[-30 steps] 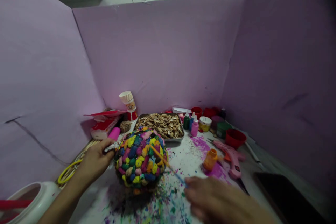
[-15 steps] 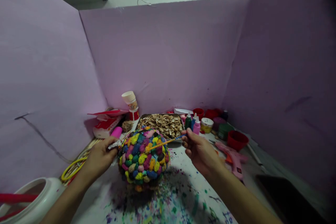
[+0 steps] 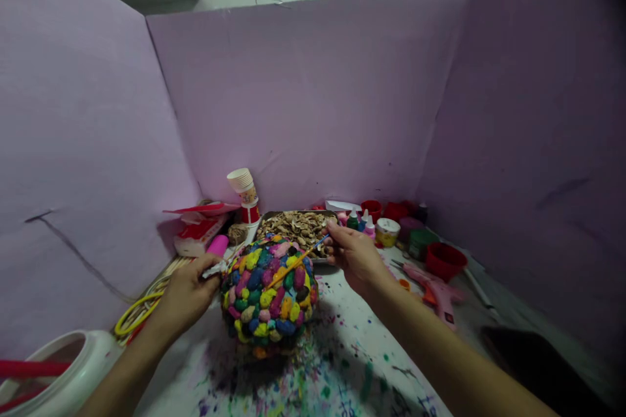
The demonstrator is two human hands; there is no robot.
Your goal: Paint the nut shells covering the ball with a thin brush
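Note:
A ball covered in shells painted many colours [image 3: 268, 296] sits on the paint-spattered table [image 3: 342, 371] in front of me. My left hand [image 3: 188, 293] grips a small silvery stub on the ball's left side. My right hand [image 3: 353, 256] is closed on a thin paintbrush [image 3: 296, 260], whose orange handle slants down to the left so that its tip rests on the top of the ball.
A metal tray of plain shells [image 3: 298, 227] stands behind the ball. Paint bottles [image 3: 362, 225], small pots and red cups [image 3: 443, 259] crowd the back right, beside a pink glue gun [image 3: 433, 287]. A white jar [image 3: 63, 371] is at the near left. Purple boards wall in the table.
My right hand rose from the near table edge, swung the brush over behind the ball, and now touches the brush tip to the ball's top. My left hand kept its grip.

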